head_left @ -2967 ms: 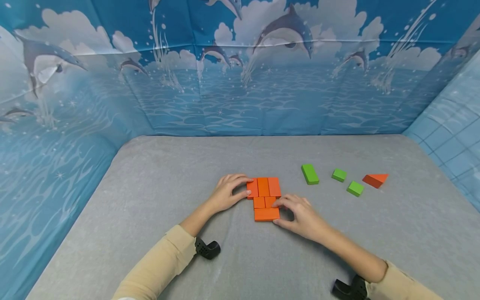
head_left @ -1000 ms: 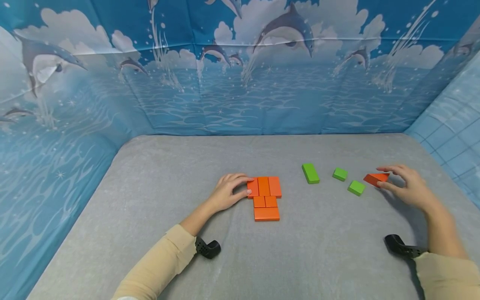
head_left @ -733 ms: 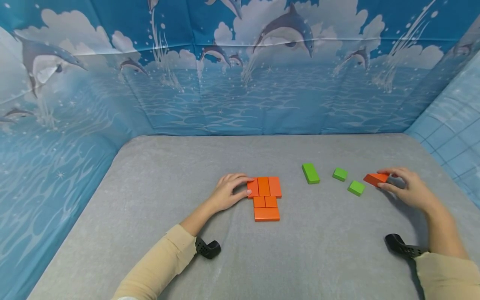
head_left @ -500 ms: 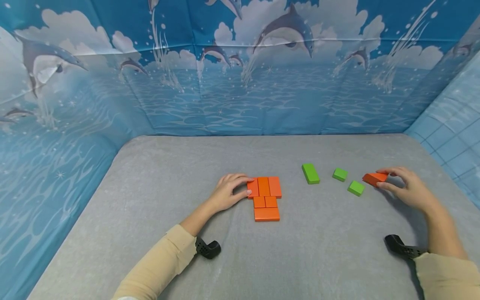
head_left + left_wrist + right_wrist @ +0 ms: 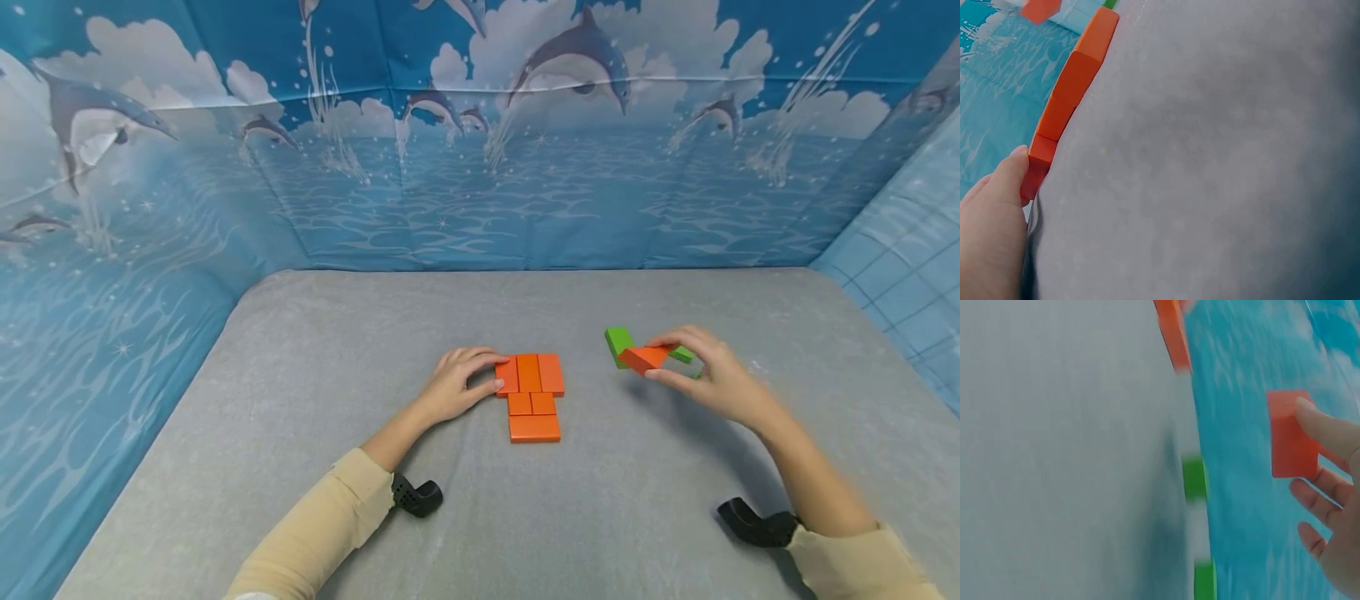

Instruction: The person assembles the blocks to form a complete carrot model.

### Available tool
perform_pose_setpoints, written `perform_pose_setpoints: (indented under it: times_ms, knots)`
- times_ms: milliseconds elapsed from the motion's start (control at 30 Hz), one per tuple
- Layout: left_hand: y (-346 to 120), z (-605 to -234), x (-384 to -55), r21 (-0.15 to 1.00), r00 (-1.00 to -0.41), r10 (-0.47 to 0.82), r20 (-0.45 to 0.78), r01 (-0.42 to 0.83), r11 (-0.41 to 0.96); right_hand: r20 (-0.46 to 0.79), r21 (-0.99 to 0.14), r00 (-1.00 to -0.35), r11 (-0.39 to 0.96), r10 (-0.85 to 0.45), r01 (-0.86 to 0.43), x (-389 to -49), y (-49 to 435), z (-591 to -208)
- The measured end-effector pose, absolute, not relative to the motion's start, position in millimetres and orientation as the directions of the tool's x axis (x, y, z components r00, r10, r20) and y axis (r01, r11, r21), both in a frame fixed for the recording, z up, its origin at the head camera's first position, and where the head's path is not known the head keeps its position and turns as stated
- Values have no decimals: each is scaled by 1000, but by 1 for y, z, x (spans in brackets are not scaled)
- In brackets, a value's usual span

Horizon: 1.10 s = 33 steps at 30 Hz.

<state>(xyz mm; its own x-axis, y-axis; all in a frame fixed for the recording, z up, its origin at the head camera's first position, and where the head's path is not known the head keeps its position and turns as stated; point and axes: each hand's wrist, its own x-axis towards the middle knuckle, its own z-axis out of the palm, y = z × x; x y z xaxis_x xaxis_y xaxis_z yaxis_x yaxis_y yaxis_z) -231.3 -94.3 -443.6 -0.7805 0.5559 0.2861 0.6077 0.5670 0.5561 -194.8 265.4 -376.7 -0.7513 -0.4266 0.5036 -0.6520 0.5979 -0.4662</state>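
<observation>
My right hand (image 5: 712, 379) pinches an orange triangular block (image 5: 643, 358) between thumb and fingers, raised above the grey table, its shadow falling below. In the right wrist view the thumb lies along one face of this block (image 5: 1294, 447). My left hand (image 5: 450, 387) holds the upper-left block (image 5: 507, 377) of a flat orange layout, index fingertip at its far corner and thumb at its left side. That layout has three upright rectangles on top, two small blocks (image 5: 531, 403) below, and a wide block (image 5: 535, 428) nearest me.
A long green block (image 5: 618, 342) lies right of the layout, partly behind the held block. A small green block (image 5: 682, 354) shows past my right fingers; another is mostly hidden. A dolphin-print curtain (image 5: 450, 192) stands behind the grey-covered table (image 5: 360, 317).
My right hand left the orange layout, took hold of the triangular block at the far right, lifted it and carried it left past the green blocks. My left hand stayed in place.
</observation>
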Motion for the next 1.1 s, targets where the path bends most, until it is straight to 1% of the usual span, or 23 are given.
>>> perform_pose_setpoints:
  times_ms: [100,267,500,633,900,1100]
  knots:
    - [-94,-443,-231,557,-781,557,281,606,568,521,-461,-702,531,-486,-711,-190,241,-378]
    - [-94,-445,-232,562,-777,561,286,610,559,493,-490,-676,467,-548,-736,-176,206,-382]
    - [-94,-445,-232,549,-774,556,303,618,563,382,-538,-718,492,-581,-684,-160,172,-392]
    - [-94,-445,-232,543,-779,553,294,613,575,350,-553,-722,490,-597,-674,-154,159,-397]
    - [-94,-445,-233,543,-778,557,291,614,573,287,-538,-750,547,-596,-641,-147,148,-404]
    - [-94,-445,-233,550,-777,557,293,613,567,293,-501,-752,575,-590,-647,-145,145,-407]
